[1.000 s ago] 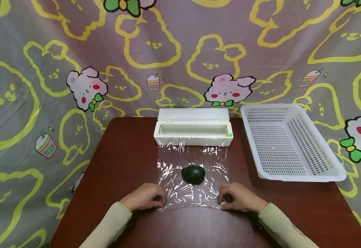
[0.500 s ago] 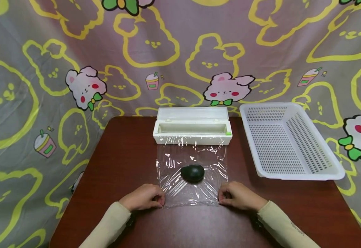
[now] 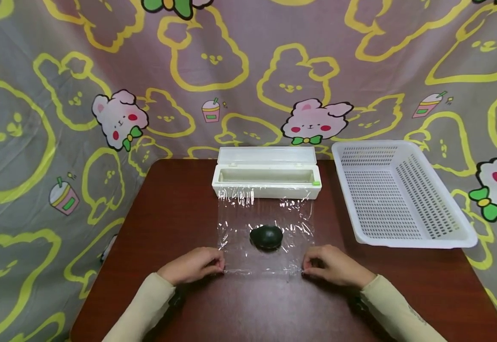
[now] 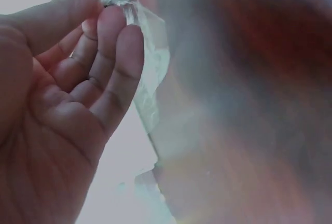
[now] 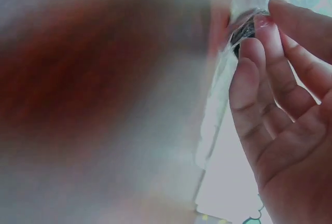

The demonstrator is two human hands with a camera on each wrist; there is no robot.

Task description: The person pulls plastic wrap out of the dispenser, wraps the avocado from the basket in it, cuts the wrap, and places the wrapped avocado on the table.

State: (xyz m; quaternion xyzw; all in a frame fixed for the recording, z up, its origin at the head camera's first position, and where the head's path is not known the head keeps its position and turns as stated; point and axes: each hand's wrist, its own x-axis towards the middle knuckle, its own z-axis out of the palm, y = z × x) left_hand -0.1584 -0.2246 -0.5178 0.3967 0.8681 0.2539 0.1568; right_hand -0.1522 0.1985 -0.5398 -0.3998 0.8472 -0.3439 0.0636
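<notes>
A sheet of clear plastic wrap [image 3: 239, 254] stretches from the front of a white wrap dispenser [image 3: 269, 191] toward the near side of the table. A dark green avocado [image 3: 267, 237] sits within the width of the film, its narrower end to the left. At the near left corner, my left hand [image 3: 194, 265] pinches the film between thumb and fingers; the bunched plastic shows at the fingertips [image 4: 111, 19] in the left wrist view. My right hand [image 3: 338, 267] pinches the near right corner likewise, with crinkled film at its fingertips [image 5: 263, 24] in the right wrist view.
The dispenser's lid [image 3: 267, 156] stands raised at the back, and a green slider [image 3: 316, 183] sits at its right end. A white slotted plastic basket [image 3: 385, 204] is on the right of the brown table [image 3: 175, 209]. A patterned curtain [image 3: 239, 57] hangs close behind.
Both hands have shifted slightly forward and up in the head view, carrying the film's near edge closer to the avocado. The film has fewer bright creases. The avocado and dispenser stay put.
</notes>
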